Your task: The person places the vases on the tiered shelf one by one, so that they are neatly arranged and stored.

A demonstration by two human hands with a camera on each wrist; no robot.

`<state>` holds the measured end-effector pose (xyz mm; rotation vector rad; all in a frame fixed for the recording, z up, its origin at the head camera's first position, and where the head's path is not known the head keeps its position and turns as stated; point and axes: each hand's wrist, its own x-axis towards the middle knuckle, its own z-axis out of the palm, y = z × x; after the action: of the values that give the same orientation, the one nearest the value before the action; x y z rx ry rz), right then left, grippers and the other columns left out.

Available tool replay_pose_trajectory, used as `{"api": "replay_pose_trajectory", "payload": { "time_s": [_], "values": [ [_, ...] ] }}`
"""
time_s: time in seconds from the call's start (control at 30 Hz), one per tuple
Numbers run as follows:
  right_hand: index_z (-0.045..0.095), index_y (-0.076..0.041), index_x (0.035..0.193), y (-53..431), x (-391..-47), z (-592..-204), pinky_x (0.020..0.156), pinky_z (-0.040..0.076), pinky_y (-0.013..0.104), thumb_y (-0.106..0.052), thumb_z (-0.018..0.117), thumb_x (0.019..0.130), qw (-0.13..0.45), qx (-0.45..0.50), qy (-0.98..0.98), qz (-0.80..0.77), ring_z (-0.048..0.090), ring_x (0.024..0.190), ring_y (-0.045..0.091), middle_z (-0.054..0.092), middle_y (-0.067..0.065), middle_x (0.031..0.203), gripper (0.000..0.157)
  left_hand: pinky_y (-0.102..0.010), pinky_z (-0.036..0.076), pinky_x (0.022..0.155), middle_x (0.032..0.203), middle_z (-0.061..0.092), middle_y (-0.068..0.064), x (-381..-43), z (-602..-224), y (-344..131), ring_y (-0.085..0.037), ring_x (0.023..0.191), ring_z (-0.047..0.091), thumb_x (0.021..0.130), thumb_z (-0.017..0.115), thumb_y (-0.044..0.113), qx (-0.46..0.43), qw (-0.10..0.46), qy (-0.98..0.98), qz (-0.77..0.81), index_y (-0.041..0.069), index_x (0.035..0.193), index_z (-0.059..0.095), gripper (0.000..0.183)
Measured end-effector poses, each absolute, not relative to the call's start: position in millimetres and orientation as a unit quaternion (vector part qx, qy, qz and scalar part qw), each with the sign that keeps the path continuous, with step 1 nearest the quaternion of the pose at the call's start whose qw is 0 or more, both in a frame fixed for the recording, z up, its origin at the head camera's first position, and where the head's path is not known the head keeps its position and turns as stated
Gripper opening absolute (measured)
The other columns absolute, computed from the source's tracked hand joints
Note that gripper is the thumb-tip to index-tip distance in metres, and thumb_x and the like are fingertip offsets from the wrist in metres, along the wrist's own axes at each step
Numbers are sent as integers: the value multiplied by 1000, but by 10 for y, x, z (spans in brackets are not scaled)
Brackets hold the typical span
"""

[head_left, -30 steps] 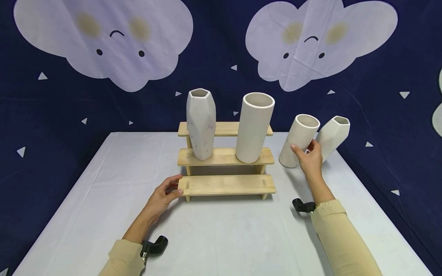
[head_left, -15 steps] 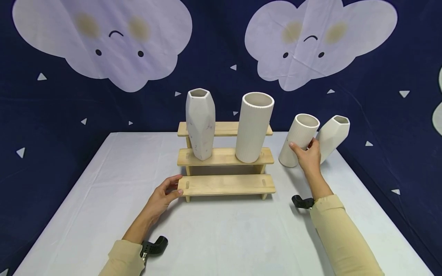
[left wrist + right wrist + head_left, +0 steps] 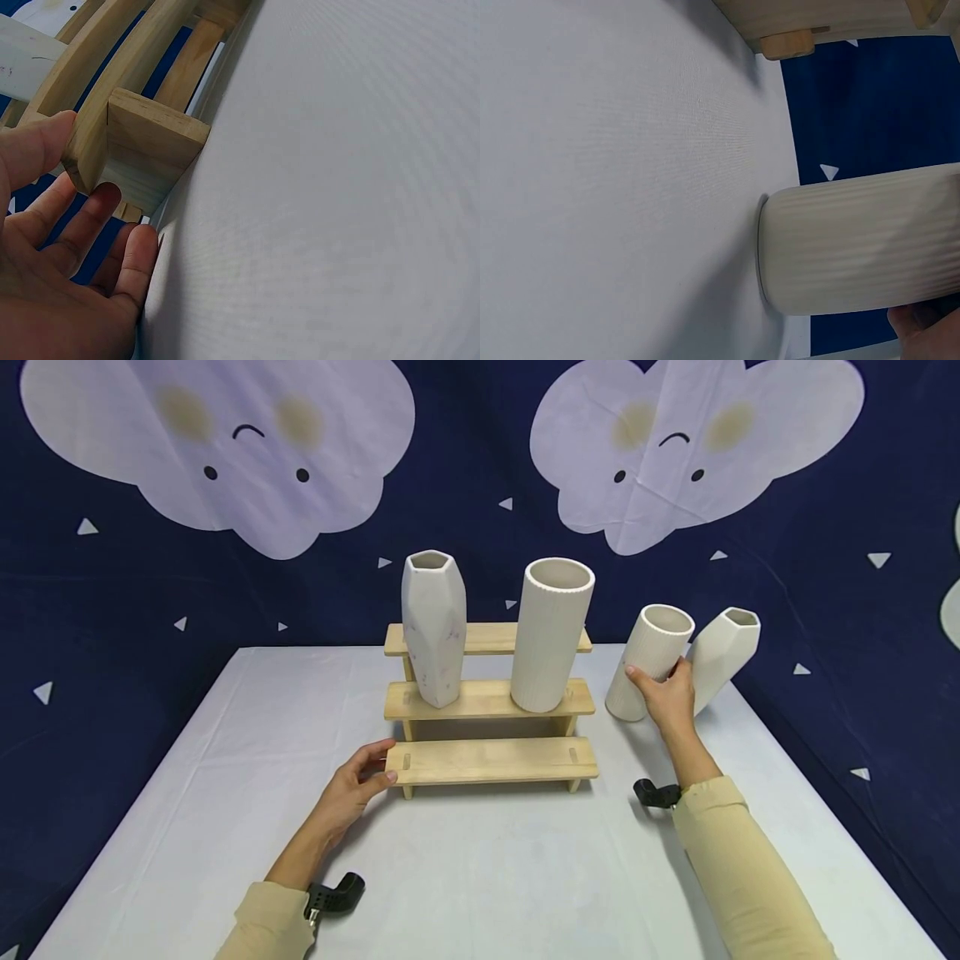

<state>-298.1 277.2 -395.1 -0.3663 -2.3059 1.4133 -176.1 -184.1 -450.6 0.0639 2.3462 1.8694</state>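
Observation:
My left hand (image 3: 351,789) pinches the left end of the lowest board of a three-step wooden display stand (image 3: 491,762), thumb on top and fingertips at its edge. In the left wrist view the left hand (image 3: 75,247) has its other fingers beneath that board. On the right, my right hand (image 3: 670,697) grips a short ribbed white cylinder vase (image 3: 647,656), thumb at its near side. The right wrist view has this ribbed vase (image 3: 862,244) upright, its base right at the tabletop. Just behind the hand stands a small faceted white vase (image 3: 723,652), partly hidden by it.
A tall faceted vase (image 3: 435,627) with marbled marks and a tall ribbed cylinder vase (image 3: 553,635) stand on the stand's middle step. White cloth covers the table (image 3: 510,877). A dark blue backdrop (image 3: 465,460) with clouds hangs behind.
My right hand has shifted slightly left along the short ribbed vase, which stays in place. The left hand and the stand have not visibly moved.

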Motion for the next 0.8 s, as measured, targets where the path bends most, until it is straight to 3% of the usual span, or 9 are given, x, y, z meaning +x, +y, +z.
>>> {"api": "replay_pose_trajectory", "payload": {
  "time_s": [0.8],
  "values": [
    [32,-4,138,2768,-3009,-3960,108,33,44,-35,75,78,198,-143,-825,510,45,126,32,46,21,137,80,-28,42,87,132,48,-14,-1757,-4496,-1827,-29,117,47,89,64,16,21,70,777,625,16,139,43,54]
  ]
}}
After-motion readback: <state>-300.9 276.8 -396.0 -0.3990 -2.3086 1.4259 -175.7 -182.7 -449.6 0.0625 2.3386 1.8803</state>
